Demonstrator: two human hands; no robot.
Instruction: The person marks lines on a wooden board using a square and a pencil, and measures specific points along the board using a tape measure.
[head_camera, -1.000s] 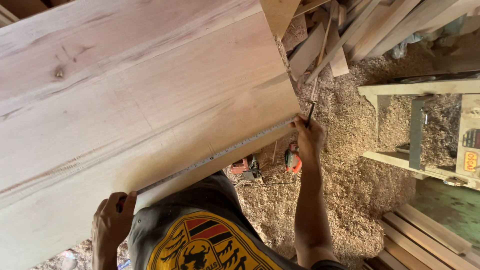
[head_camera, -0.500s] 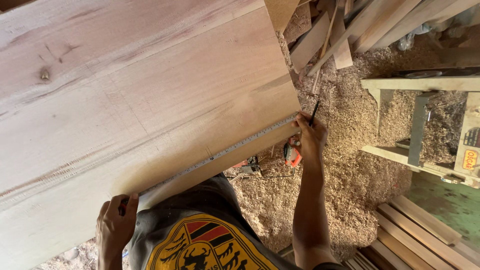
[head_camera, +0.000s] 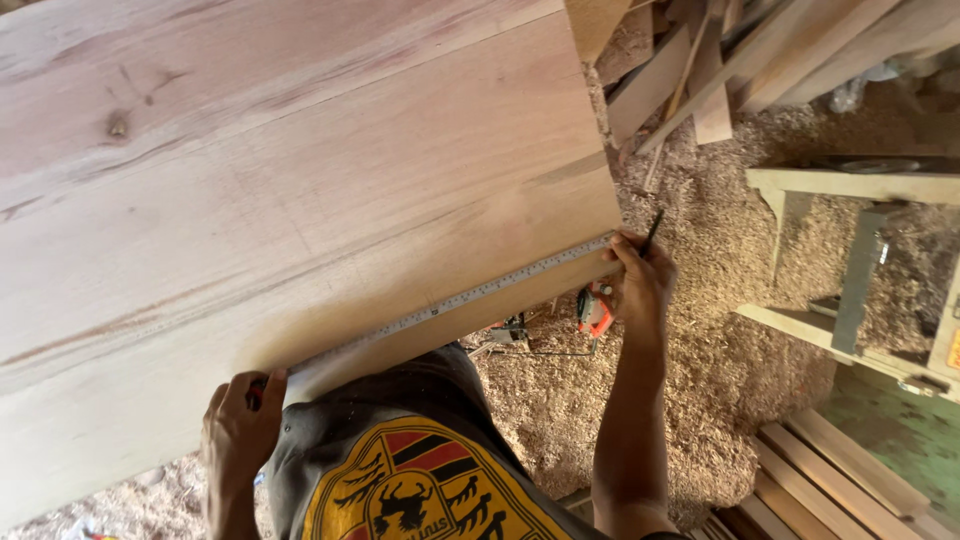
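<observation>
A wide pale wooden board (head_camera: 300, 180) fills the upper left of the head view. A tape measure blade (head_camera: 450, 300) is stretched along the board's near edge. My left hand (head_camera: 238, 430) grips the tape's case at the near left of the edge. My right hand (head_camera: 640, 285) presses the tape's far end down at the board's right corner and holds a dark pencil (head_camera: 652, 232) between its fingers.
Sawdust (head_camera: 720, 400) covers the floor to the right. An orange power tool (head_camera: 595, 312) lies under the board's corner. Offcut planks (head_camera: 700, 70) are piled at the top right, a green wooden frame (head_camera: 860, 260) stands at the right, and stacked slats (head_camera: 830, 480) lie at the lower right.
Both hands have stayed on the tape along the board's edge. The camera view has shifted slightly, and the tape lies flatter on the edge.
</observation>
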